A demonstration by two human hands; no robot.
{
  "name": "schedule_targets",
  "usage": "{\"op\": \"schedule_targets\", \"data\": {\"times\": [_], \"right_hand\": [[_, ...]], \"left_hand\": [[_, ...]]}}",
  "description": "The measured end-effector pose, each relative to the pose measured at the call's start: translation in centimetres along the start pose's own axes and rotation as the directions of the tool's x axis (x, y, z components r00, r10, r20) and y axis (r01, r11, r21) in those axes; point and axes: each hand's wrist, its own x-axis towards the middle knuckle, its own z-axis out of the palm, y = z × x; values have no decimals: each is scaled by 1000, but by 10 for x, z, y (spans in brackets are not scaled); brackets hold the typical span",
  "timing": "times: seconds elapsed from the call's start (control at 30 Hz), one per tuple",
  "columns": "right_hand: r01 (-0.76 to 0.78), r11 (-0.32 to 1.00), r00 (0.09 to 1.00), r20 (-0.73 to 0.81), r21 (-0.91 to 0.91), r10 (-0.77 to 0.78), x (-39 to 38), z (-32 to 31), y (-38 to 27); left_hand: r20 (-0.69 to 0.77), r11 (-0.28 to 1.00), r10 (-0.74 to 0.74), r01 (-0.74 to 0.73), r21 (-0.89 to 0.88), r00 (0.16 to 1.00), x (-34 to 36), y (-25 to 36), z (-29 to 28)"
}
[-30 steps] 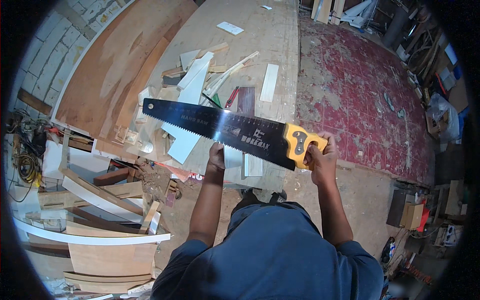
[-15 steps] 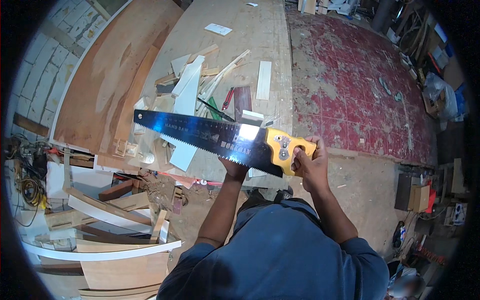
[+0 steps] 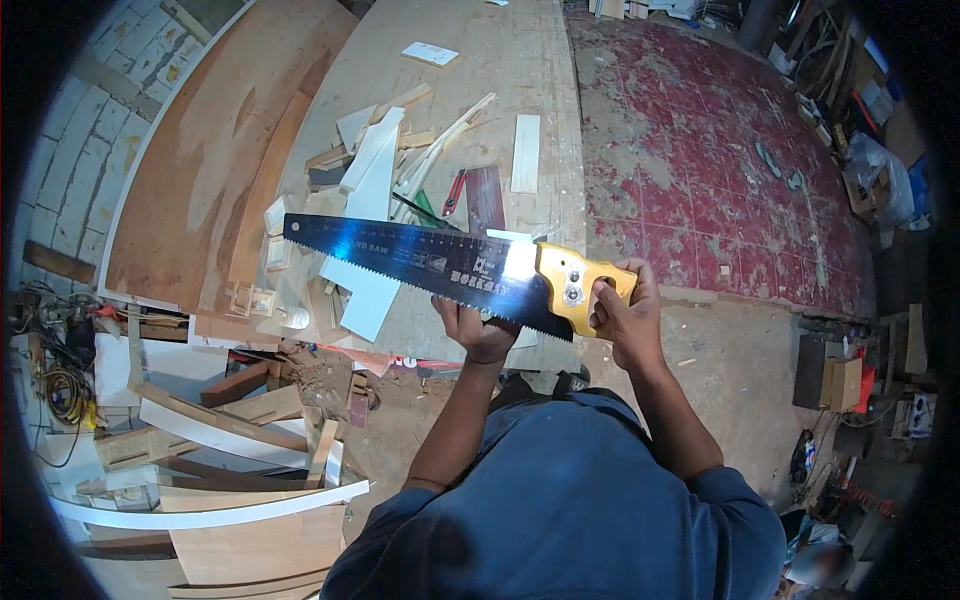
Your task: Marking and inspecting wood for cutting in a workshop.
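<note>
My right hand point(image 3: 628, 318) grips the yellow handle point(image 3: 550, 268) of a handsaw, held level with its dark toothed blade point(image 3: 400, 250) reaching left over the bench point(image 3: 540, 50). Just below the blade is my left hand point(image 3: 470, 328), fingers apart and curled upward, their tips partly hidden by the saw; whether they touch it I cannot tell. Beyond the blade lie white board offcuts point(image 3: 365, 150), thin wood strips point(image 3: 460, 130), a red-and-black tool point(image 3: 454, 192), a dark reddish board point(image 3: 484, 198) and a short pale plank point(image 3: 527, 150).
A large plywood sheet point(image 3: 190, 160) lies left of the bench. Curved wood pieces point(image 3: 210, 430) and coiled cable point(image 3: 70, 390) fill the lower left. At right are a dirty red tiled floor point(image 3: 700, 180) with sandals point(image 3: 780, 165), plastic bags point(image 3: 880, 175) and cardboard boxes point(image 3: 840, 385).
The saw has shifted slightly left and its handle tilts differently. My left hand has moved right along the blade's underside, its fingers now more spread. The view has shifted a little.
</note>
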Motion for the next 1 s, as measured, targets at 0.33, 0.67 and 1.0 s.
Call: {"op": "schedule_targets", "data": {"times": [0.33, 0.67, 1.0], "right_hand": [[-19, 1000, 1000, -7, 4, 19, 0, -2, 3], [11, 1000, 999, -38, 13, -10, 3, -3, 4], [20, 1000, 998, -53, 14, -20, 3, -2, 12]], "left_hand": [[-128, 937, -263, 221, -272, 956, -13, -1, 10], [-88, 959, -280, 276, -61, 956, -8, 6, 2], [-149, 978, -176, 190, 85, 973, -13, 6, 5]]}}
